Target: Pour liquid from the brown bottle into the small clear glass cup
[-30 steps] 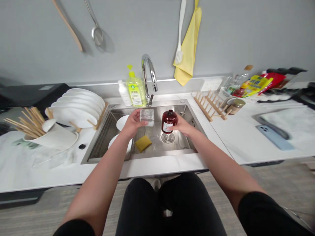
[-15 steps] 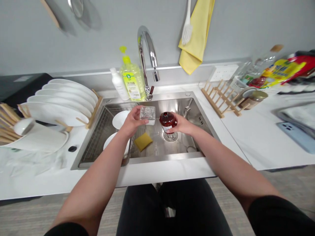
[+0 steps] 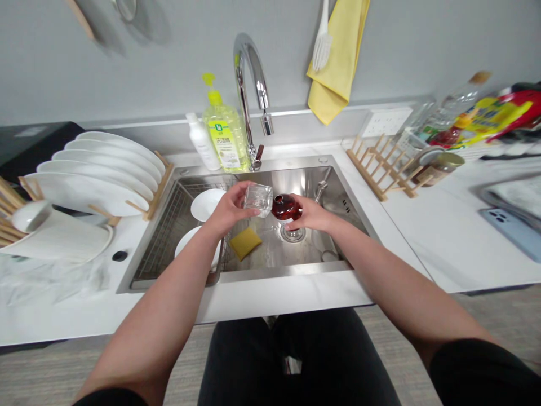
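Observation:
Over the sink (image 3: 236, 276), my left hand (image 3: 230, 211) is closed around a clear square glass (image 3: 258, 200). My right hand (image 3: 310, 214) grips a dark red glass bottle (image 3: 284, 207) with a short open neck. The bottle tips left, its mouth close to the glass; whether they touch I cannot tell. A yellow sponge (image 3: 245, 243) lies on the sink floor below my left hand. To the left, white plates (image 3: 205, 204) rest in a wire rack (image 3: 163, 225) inside the sink.
A chrome faucet (image 3: 249, 84) arches behind my hands, beside a dish soap bottle (image 3: 225, 138) and a white bottle (image 3: 202, 142). Upright plates (image 3: 93, 186) stand on the left counter. To the right are a wooden rack (image 3: 382, 169), a jar (image 3: 442, 168) and a phone (image 3: 509, 231).
The bottle has tilted to the left, toward the glass. My left hand has moved the glass slightly right and tilted it, narrowing the gap. The view has shifted a little.

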The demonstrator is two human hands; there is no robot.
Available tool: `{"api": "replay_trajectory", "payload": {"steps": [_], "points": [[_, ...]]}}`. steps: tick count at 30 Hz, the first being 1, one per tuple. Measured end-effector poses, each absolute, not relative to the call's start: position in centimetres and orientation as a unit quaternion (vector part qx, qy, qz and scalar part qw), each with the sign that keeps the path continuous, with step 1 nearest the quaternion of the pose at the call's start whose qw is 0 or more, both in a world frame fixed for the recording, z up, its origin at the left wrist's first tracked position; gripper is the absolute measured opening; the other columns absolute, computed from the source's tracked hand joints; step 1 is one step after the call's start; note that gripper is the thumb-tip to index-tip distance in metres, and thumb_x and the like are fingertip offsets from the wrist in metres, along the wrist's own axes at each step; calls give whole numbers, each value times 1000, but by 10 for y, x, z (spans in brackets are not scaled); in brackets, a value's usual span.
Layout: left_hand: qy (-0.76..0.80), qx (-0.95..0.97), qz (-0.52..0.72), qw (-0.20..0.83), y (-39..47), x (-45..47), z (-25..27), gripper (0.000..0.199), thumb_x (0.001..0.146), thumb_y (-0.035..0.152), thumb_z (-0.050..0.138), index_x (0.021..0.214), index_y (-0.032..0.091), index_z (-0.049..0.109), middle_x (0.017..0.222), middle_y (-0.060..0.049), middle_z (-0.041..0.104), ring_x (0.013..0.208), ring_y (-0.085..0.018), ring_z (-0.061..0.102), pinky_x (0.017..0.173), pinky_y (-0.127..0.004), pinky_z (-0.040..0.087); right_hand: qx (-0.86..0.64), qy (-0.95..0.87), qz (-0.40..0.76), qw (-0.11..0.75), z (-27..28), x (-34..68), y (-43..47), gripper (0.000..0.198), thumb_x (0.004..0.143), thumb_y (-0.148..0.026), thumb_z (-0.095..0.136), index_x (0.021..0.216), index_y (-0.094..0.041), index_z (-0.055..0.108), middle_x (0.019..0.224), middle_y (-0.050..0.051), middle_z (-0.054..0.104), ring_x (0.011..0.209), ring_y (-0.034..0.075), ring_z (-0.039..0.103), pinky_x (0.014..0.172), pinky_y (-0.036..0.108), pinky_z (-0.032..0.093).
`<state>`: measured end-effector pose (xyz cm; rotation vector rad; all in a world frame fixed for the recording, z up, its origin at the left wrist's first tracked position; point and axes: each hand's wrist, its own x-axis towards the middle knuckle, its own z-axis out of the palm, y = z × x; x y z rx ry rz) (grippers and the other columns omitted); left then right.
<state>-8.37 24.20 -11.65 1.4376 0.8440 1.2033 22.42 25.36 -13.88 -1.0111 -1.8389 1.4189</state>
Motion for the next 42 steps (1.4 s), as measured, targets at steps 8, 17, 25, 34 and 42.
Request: {"api": "replay_trajectory", "payload": {"steps": [8,17,25,34,42], "points": [[386,620,479,488,240,-83,-114,88,58,34,111,135,23,69,136,-11,78,128,-32,75,118,-51,58,-385,-705,518,295,-139,225,254,94,58,-35,110,143,-27,71,134,10,85,123,39,80,111,56,65],[410,641,463,455,240,-84,-112,91,58,38,110,140,19,74,142,-14,78,129,-35,75,120,-56,57,-402,-725,487,276,-137,226,253,85,62,-32,106,139,-25,71,130,8,84,116,36,80,105,51,65],[430,645,448,445,239,-84,-108,98,55,44,112,144,19,77,141,-16,81,126,-37,77,119,-58,59,-417,-745,448,265,-137,226,253,84,59,-32,106,137,-27,73,128,6,85,118,36,80,107,49,63],[436,664,433,426,241,-88,-111,98,57,46,112,144,19,77,139,-15,81,128,-38,75,118,-55,59,-428,-755,435,240,-130,226,250,83,61,-31,105,137,-26,72,124,5,85,114,36,79,103,48,62],[441,668,427,421,238,-87,-106,99,58,44,110,148,20,76,146,-15,78,129,-37,75,121,-56,56,-442,-763,414,225,-124,224,249,79,60,-32,104,134,-27,74,117,4,84,110,34,77,99,46,61]]}}
